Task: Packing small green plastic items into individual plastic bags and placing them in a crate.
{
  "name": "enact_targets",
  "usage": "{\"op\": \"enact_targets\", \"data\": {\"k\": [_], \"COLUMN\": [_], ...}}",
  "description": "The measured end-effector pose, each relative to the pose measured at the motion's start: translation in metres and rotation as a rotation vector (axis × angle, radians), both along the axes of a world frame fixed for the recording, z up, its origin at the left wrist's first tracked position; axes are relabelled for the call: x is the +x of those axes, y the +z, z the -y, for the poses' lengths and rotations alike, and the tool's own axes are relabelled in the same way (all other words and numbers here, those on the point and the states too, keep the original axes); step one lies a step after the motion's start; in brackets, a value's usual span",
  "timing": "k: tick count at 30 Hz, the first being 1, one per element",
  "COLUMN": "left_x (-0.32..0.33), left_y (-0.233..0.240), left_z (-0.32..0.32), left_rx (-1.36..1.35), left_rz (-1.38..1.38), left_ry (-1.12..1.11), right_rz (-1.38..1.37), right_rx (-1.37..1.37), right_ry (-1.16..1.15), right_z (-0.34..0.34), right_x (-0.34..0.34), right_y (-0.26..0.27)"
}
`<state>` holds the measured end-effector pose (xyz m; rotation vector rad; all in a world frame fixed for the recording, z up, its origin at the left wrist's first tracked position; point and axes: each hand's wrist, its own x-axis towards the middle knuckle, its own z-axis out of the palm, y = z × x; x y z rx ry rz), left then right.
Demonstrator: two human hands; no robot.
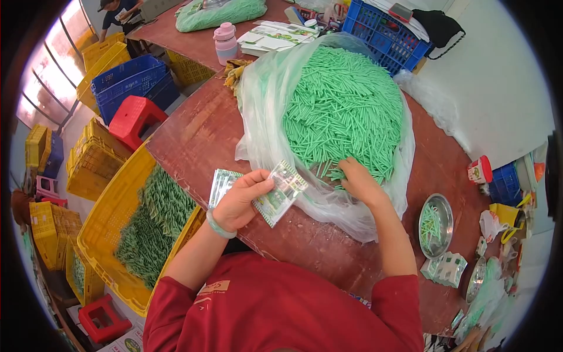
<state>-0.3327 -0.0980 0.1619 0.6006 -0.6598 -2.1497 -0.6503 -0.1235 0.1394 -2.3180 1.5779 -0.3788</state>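
Note:
My left hand [239, 200] pinches a clear printed plastic packet [281, 193] between thumb and fingers. Several similar packets [222, 185] show behind that hand; whether they are held or lie on the table is hidden. My right hand [358, 180] reaches into the near edge of a big heap of thin green sticks [347, 105]. Its bent fingertips are among the sticks, and I cannot tell whether they grip any. A translucent plastic bag [268, 110], its mouth spread wide, surrounds the heap on the red-brown table [193, 132].
Left of the table, a yellow crate [105, 229] holds many green packets [154, 233]. A metal bowl [435, 226] with sticks stands at right. Farther back are a pink bottle [225, 44], flat cartons [277, 35] and a blue basket [382, 35]. A person [118, 15] works beyond.

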Motion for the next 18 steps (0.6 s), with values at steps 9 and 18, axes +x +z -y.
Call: {"op": "enact_targets", "data": {"k": [9,18], "left_x": [-0.004,-0.003], "left_y": [-0.001,0.000], "left_z": [-0.003,-0.006], "left_rx": [0.015,0.058], "left_rz": [-0.008,0.038], "left_ry": [-0.063,-0.006], "right_rz": [0.272,1.136], "right_rx": [-0.041,0.375], "right_ry": [-0.141,-0.550], "right_z": [0.004,-0.016], "right_x": [-0.029,-0.035], "right_y": [-0.010,0.025]}}
